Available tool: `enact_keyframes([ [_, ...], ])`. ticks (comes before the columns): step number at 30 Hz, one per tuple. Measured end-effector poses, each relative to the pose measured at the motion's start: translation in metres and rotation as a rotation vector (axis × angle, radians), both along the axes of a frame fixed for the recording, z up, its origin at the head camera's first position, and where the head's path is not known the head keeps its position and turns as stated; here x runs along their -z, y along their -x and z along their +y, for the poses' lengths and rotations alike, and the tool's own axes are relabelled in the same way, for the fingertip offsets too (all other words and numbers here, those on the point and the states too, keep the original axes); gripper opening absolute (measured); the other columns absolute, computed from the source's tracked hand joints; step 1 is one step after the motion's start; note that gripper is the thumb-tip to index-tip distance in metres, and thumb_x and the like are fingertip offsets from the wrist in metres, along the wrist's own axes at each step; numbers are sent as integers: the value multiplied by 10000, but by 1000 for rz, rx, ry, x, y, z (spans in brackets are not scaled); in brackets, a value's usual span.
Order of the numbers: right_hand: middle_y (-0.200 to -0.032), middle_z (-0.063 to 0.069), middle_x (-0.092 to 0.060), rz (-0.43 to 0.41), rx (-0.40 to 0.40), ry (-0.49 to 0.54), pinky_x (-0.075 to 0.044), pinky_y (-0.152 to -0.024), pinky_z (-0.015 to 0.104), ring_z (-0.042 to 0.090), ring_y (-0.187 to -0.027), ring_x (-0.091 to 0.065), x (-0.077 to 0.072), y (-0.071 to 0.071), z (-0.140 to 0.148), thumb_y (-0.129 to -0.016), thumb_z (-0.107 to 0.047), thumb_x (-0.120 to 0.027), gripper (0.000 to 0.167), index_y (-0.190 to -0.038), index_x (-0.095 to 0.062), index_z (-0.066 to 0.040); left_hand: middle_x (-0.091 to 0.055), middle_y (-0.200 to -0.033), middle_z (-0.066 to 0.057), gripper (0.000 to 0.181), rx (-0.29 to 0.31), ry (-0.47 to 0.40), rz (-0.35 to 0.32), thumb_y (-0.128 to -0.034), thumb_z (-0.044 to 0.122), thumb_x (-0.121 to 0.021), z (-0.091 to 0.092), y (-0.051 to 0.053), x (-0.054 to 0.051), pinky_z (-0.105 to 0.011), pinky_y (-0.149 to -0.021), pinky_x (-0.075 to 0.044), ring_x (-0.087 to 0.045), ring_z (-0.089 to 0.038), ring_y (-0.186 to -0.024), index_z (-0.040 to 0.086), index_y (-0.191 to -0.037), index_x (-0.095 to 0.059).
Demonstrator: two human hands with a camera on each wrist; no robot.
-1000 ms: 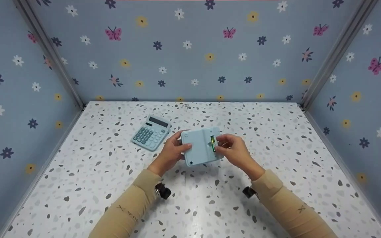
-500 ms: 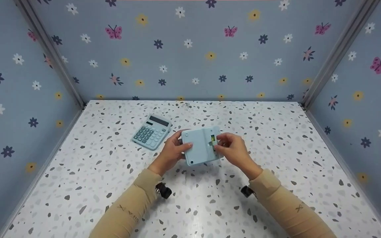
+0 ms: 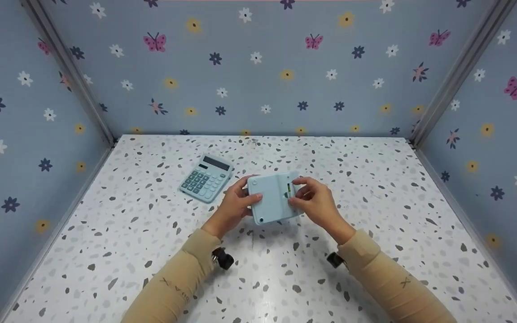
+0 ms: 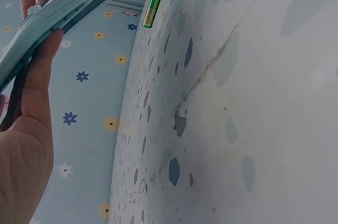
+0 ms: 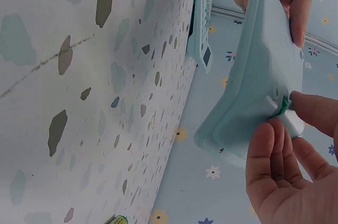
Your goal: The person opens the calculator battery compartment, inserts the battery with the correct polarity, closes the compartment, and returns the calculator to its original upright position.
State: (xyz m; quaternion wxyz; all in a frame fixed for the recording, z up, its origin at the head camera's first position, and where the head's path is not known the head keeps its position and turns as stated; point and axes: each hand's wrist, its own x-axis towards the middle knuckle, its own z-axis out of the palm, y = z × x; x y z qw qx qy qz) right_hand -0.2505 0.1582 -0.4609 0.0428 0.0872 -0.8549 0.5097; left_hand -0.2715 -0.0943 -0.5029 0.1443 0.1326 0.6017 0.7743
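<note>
A light-blue calculator [image 3: 268, 199] is held above the table with its back facing up. My left hand [image 3: 232, 207] grips its left edge, thumb on the back and fingers underneath. At the opposite end, my right hand [image 3: 320, 202] pinches a small light-blue battery cover [image 3: 291, 194] over the battery slot. Part of a green battery [image 3: 289, 185] shows in that slot; fingers and cover hide the rest. In the right wrist view, a sliver of green [image 5: 285, 104] appears between thumb and fingertips.
Another light-blue calculator [image 3: 206, 178] lies face up on the speckled table [image 3: 151, 251], left of the hands. A loose green battery [image 4: 151, 11] lies on the tabletop in the left wrist view. Flower-patterned walls [image 3: 258, 89] stand at the back and both sides.
The battery in the slot was fully visible; the light-blue cover now lies over part of it, brought there by the right hand's fingers. The left hand keeps its grip on the calculator.
</note>
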Motion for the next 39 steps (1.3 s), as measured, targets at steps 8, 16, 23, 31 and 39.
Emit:
enact_keyframes([
  [8,-951,132,-738,8,-8,-13,-574,-720,257,184,-814,-651,1,0,0,-946,-14,-811,364,-1304,-749,-25,-717,-1367,-76,559,0,-7,9,-1055,52,-671,-1,-1,0,-476,-858,-678,-745,-251,-1147,112,-1577,-480],
  [16,-907,116,-738,21,3,4,-541,-668,199,150,-781,-625,2,1,0,-952,-11,-794,287,-1238,-789,-15,-736,-1324,-53,568,-5,-14,1,-1053,52,-672,-1,0,-1,-460,-836,-684,-755,-241,-1110,117,-1583,-479],
  [23,-964,143,-744,3,23,19,-552,-710,226,197,-838,-661,3,4,1,-934,-32,-825,288,-1216,-772,-7,-733,-1319,-33,552,10,-20,10,-1058,45,-661,-3,-1,-1,-453,-837,-681,-753,-236,-1128,121,-1576,-486],
  [31,-1375,192,-676,-121,52,44,-575,-1039,471,351,-1246,-646,4,9,5,-926,-140,-844,563,-1442,-646,-27,-737,-1327,-27,547,12,-16,13,-1055,55,-665,-4,-2,-2,-451,-838,-681,-756,-225,-1122,126,-1569,-494],
  [39,-1426,205,-657,-196,27,74,-550,-1110,521,350,-1263,-651,4,10,6,-943,-161,-803,683,-1562,-545,-35,-730,-1337,-33,558,38,-26,23,-1056,52,-658,-4,-2,-1,-471,-868,-676,-747,-236,-1148,129,-1580,-482],
])
